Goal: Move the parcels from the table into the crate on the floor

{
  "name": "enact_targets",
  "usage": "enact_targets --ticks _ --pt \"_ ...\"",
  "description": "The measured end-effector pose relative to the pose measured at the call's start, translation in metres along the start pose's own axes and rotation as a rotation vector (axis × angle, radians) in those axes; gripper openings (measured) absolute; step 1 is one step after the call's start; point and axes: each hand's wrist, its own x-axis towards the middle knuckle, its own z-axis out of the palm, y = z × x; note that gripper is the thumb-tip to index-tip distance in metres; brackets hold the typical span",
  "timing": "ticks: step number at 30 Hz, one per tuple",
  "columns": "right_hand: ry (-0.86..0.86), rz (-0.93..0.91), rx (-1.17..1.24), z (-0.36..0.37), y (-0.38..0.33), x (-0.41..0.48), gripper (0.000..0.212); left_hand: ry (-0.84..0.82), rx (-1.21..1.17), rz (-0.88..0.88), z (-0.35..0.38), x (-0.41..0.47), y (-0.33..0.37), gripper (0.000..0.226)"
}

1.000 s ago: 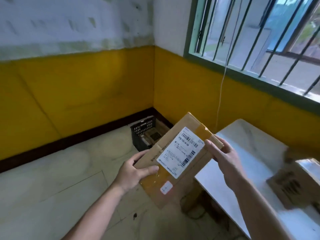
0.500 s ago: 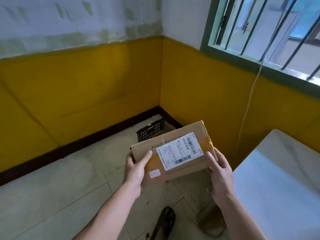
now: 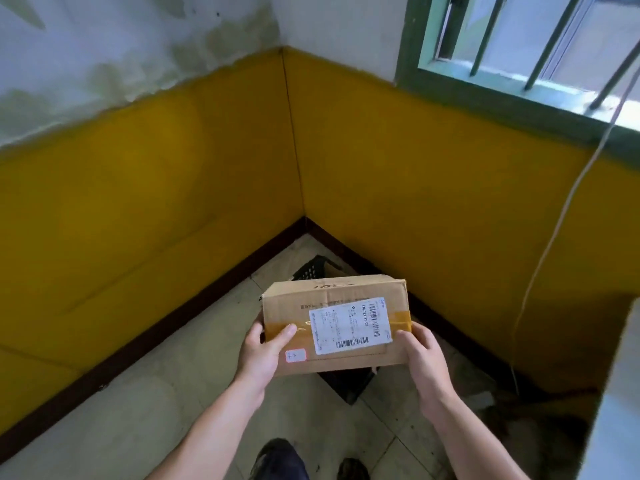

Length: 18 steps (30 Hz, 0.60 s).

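At the bottom edge, a dark trouser leg and a shoe are seen above a pale tiled floor. Two bare forearms are extended forward, and a cardboard parcel is held between them in mid-air. The left end of the parcel is clasped by the left hand, with the thumb laid across a band of brown tape. The right end is clasped by the right hand, with the thumb pressed on the top face. A white shipping label with barcodes is borne on the top face, and a small white sticker is placed near the left thumb. Directly beneath and behind the parcel, a black crate is set on the floor in the room's corner and is mostly hidden. A white table is cut off at the right edge. Beyond, yellow walls are met by a dark skirting; a thin white cord is hung from a barred window.
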Motion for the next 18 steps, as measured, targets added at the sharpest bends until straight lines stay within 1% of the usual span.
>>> enact_targets --ticks 4,6,8,9,10,11,12,13,16,18 --pt "0.081 0.081 -0.062 0.022 -0.003 0.046 0.034 -0.130 0.113 -0.018 0.017 0.076 0.012 0.035" --pt "0.151 0.123 -0.060 0.035 0.001 0.065 0.036 -0.199 0.167 -0.038 0.026 0.115 0.014 0.035" --pt "0.229 0.180 -0.060 0.053 0.009 0.082 0.043 -0.277 0.214 -0.063 0.035 0.157 0.014 0.030" --pt "0.269 0.217 -0.051 0.064 0.013 0.091 0.048 -0.317 0.238 -0.072 0.038 0.177 0.014 0.032" --pt "0.304 0.265 -0.038 0.076 0.017 0.099 0.051 -0.357 0.268 -0.086 0.040 0.197 0.015 0.040" --pt "0.329 0.313 -0.026 0.087 0.023 0.106 0.051 -0.390 0.300 -0.106 0.041 0.215 0.015 0.052" --pt "0.345 0.357 -0.012 0.099 0.028 0.113 0.046 -0.419 0.330 -0.125 0.041 0.234 0.014 0.058" --pt "0.358 0.401 -0.004 0.110 0.034 0.119 0.041 -0.446 0.357 -0.139 0.042 0.251 0.012 0.059" --pt "0.409 0.476 0.029 0.134 0.055 0.145 0.042 -0.502 0.435 -0.183 0.050 0.301 -0.002 0.051" --pt "0.427 0.514 0.049 0.146 0.075 0.164 0.031 -0.532 0.472 -0.228 0.057 0.328 -0.020 0.044"
